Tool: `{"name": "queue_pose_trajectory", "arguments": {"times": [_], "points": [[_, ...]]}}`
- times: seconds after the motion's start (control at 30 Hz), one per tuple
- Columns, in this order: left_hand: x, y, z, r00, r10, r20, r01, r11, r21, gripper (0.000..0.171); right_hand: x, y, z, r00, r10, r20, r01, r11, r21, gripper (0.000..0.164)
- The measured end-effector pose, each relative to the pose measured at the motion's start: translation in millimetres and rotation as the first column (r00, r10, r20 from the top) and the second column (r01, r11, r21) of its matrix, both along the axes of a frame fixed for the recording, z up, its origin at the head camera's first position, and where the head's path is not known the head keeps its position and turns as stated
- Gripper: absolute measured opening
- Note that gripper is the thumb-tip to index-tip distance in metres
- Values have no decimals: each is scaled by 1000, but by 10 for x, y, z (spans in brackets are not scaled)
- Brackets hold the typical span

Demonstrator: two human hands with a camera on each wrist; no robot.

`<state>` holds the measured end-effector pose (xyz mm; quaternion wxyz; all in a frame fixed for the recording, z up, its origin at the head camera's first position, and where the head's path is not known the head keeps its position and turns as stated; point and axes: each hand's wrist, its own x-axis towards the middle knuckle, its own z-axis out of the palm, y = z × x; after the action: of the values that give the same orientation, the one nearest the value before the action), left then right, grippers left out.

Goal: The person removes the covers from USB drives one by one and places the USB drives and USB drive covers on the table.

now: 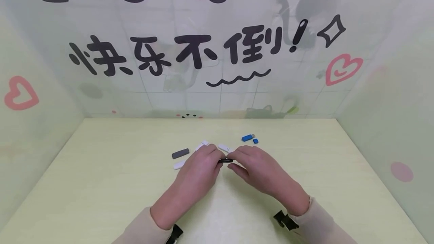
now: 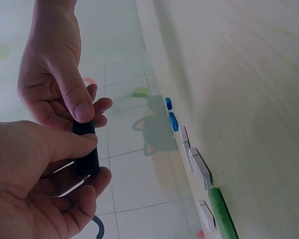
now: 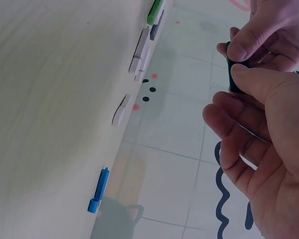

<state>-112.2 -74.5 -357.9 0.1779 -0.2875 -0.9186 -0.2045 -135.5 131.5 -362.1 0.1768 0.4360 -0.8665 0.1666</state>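
Between my two hands is a small black USB stick (image 1: 226, 160), raised above the table. The left hand (image 1: 202, 165) pinches one end between thumb and fingers. At the other end, the right hand (image 1: 260, 166) grips it with thumb and fingertips; this shows clearly in the left wrist view, where the black stick (image 2: 86, 163) spans both hands. Much of its surface, including any connector, is hidden by fingers. Just beyond the right hand lies a blue USB stick (image 1: 247, 138) with its metal plug bare, its blue cap (image 1: 255, 141) beside it.
White USB sticks (image 1: 223, 147) lie past the hands, one partly behind the left hand. Left of them rests a dark grey stick (image 1: 180, 153). A green stick (image 2: 222, 211) shows in the wrist views. Walls enclose the pale table (image 1: 112, 183) at the back and sides.
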Motion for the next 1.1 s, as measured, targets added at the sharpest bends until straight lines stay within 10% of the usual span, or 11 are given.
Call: {"name": "queue_pose_trajectory", "arguments": {"times": [1.1], "points": [[3, 1, -4, 988, -116, -105, 119, 993, 17, 13, -1, 10, -19, 993, 104, -61, -109, 989, -96, 13]]}}
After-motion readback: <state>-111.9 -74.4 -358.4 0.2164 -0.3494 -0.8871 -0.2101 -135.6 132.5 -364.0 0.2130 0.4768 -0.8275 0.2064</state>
